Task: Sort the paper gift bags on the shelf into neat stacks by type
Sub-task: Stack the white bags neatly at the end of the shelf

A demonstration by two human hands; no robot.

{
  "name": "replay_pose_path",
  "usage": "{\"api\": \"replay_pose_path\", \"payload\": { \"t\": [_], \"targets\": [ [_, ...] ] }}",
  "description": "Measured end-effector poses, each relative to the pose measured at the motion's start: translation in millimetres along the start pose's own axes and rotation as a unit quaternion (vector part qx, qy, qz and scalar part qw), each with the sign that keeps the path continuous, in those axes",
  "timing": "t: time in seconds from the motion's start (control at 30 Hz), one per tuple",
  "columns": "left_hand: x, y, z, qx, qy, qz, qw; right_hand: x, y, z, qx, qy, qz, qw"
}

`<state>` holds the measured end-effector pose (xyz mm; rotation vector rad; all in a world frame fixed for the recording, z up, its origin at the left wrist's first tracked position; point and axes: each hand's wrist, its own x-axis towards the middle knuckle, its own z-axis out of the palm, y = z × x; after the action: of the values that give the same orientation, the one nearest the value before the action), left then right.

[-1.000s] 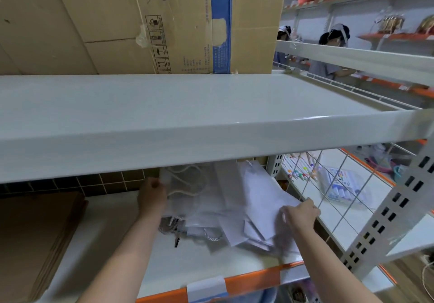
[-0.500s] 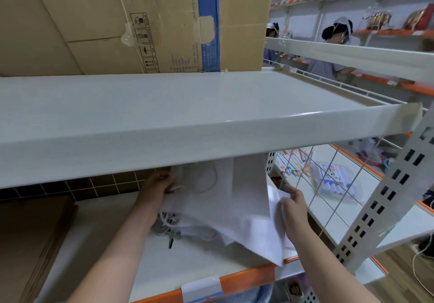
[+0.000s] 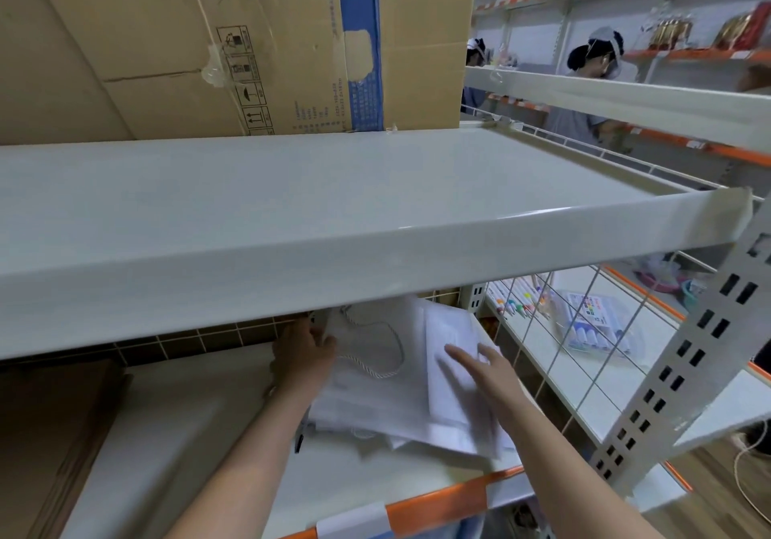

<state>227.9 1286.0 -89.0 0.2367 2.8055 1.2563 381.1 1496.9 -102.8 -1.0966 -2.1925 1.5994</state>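
Bags (image 3: pixel 375 396) lying in loose white heap on shelf (image 3: pixel 208 421). Left hand (image 3: pixel 302 355) gripping heap's far edge, right hand (image 3: pixel 484 376) pressing flat, fingers straight. Paper probably light, slippery, creasing easily; better taking by folded edges, not cord (image 3: pixel 388 355).

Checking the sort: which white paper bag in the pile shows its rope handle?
The large bag on the pile's left, beside the left hand: a looped cord lies on it. The narrower bag under the right hand shows none.
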Motion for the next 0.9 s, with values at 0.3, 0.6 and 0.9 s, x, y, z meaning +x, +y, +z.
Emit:
{"api": "replay_pose_path", "payload": {
  "t": [0.3, 0.6, 0.9],
  "targets": [
    [-2.8, -5.6, -3.3, -0.2, -0.198, -0.198, 0.939, 7.4, -0.9, 13.2, -0.192, 0.067, 0.155, 0.967],
    [-16.6, -12.3, -11.4, -0.258, -0.303, -0.163, 0.903, -1.0, 12.5, 6.1, -0.096, 0.046, 0.086, 0.991],
    [-34.9, -57.3, -56.5, -0.237, -0.285, -0.188, 0.91, -16.9, 0.5, 29.2, 0.065, -0.128, 0.081, 0.986]
  ]
}}
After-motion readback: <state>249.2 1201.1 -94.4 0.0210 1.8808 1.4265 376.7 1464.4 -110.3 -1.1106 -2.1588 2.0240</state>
